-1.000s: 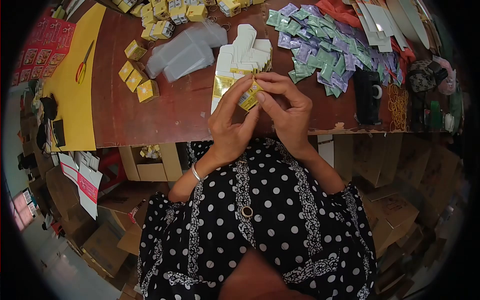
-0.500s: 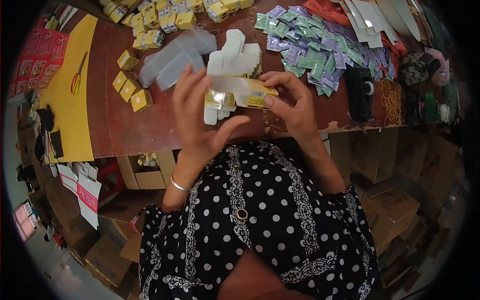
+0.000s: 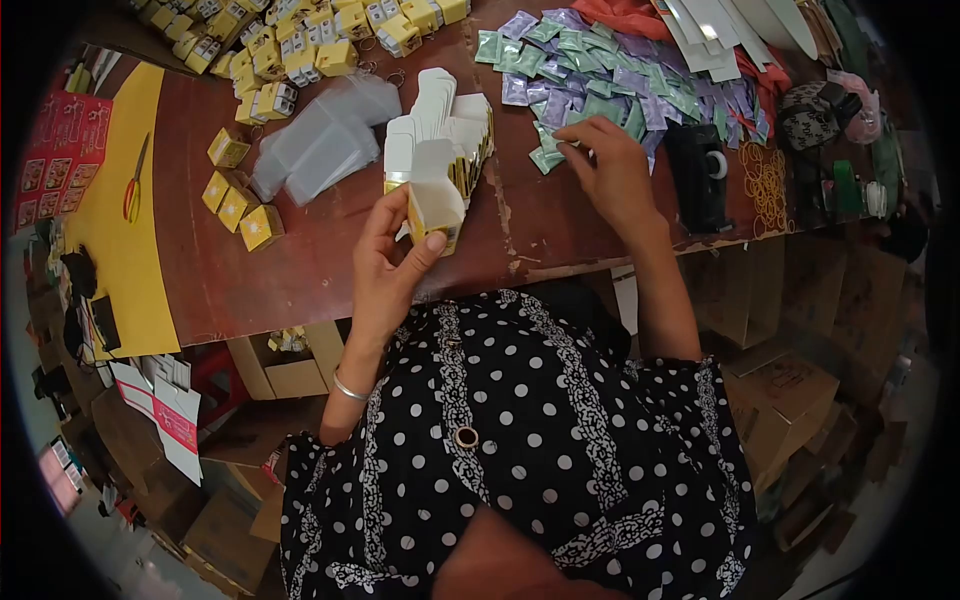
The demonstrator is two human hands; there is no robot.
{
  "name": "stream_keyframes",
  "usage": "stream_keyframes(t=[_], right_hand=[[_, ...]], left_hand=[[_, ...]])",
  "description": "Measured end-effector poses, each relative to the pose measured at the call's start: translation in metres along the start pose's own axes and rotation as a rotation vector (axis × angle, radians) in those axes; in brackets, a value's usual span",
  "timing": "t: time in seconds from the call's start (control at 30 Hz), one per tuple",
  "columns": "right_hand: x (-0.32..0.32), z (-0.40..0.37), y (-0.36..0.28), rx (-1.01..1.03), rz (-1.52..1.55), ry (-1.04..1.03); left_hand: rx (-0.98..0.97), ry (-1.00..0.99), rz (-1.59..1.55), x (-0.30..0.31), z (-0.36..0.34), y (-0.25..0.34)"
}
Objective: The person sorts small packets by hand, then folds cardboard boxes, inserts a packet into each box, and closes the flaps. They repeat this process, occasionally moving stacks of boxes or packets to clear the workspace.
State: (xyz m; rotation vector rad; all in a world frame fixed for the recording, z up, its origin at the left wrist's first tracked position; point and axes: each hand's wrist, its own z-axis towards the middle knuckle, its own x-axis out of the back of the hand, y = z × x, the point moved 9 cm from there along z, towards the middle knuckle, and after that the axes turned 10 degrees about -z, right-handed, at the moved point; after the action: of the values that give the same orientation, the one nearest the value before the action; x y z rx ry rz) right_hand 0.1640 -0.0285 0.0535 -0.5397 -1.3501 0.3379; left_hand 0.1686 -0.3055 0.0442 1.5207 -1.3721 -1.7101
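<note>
My left hand point(image 3: 388, 255) is closed around a small yellow carton point(image 3: 437, 212). The carton stands formed, its white flap raised and its top open toward me. Just beyond it lies a stack of flattened white and yellow cartons point(image 3: 437, 110). My right hand point(image 3: 612, 172) hovers at the near edge of a pile of green and purple sachets point(image 3: 605, 80). Its thumb and index finger are slightly apart, with nothing visible between them.
Clear plastic sleeves point(image 3: 325, 140) lie left of the carton stack. Closed yellow boxes point(image 3: 262, 228) stand beside them, with many yellow-and-white keyring boxes point(image 3: 300, 50) behind. Scissors point(image 3: 135, 185) rest on yellow paper. A black tape dispenser point(image 3: 695, 180) and rubber bands point(image 3: 765, 190) lie right.
The carton has passed from my right hand to my left and now shows its open top. My right hand has moved away toward the sachets. The view has shifted slightly.
</note>
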Motion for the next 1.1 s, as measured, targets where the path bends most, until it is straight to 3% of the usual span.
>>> stream_keyframes(t=[0.07, 0.3, 0.4, 0.5, 0.57, 0.7, 0.73, 0.8, 0.93, 1.0, 1.1], right_hand=[[-0.003, 0.005, -0.013, 0.257, -0.206, 0.027], [-0.024, 0.010, -0.015, 0.346, -0.326, -0.064], [-0.023, 0.003, -0.019, 0.438, -0.401, 0.107], [0.000, -0.003, -0.031, 0.434, -0.157, 0.239], [0.026, -0.001, -0.023, 0.032, 0.333, 0.167], [0.040, -0.015, -0.073, 0.131, 0.629, -0.081], [0.046, -0.018, -0.082, 0.129, 0.625, -0.076], [0.030, -0.024, -0.099, 0.057, 0.645, -0.258], [0.010, -0.025, -0.109, 0.052, 0.508, -0.188], [0.023, -0.029, -0.134, 0.360, 0.131, 0.038], [0.010, -0.031, -0.131, 0.322, 0.221, -0.079]], left_hand=[[0.060, -0.044, 0.128, -0.005, -0.001, -0.004], [0.111, -0.032, 0.085, -0.004, 0.000, -0.009], [0.095, -0.009, 0.058, -0.006, 0.001, -0.007], [0.011, 0.006, 0.063, -0.010, 0.000, 0.005], [0.021, -0.026, 0.171, -0.010, -0.002, 0.003], [-0.004, -0.041, 0.267, -0.015, 0.001, 0.000], [-0.025, -0.049, 0.303, -0.019, 0.001, 0.003], [-0.045, -0.057, 0.336, -0.024, 0.001, 0.005], [-0.127, -0.061, 0.369, -0.031, -0.002, 0.012], [-0.134, -0.038, 0.364, -0.029, -0.003, 0.015], [-0.128, -0.036, 0.211, -0.027, -0.003, 0.017]])
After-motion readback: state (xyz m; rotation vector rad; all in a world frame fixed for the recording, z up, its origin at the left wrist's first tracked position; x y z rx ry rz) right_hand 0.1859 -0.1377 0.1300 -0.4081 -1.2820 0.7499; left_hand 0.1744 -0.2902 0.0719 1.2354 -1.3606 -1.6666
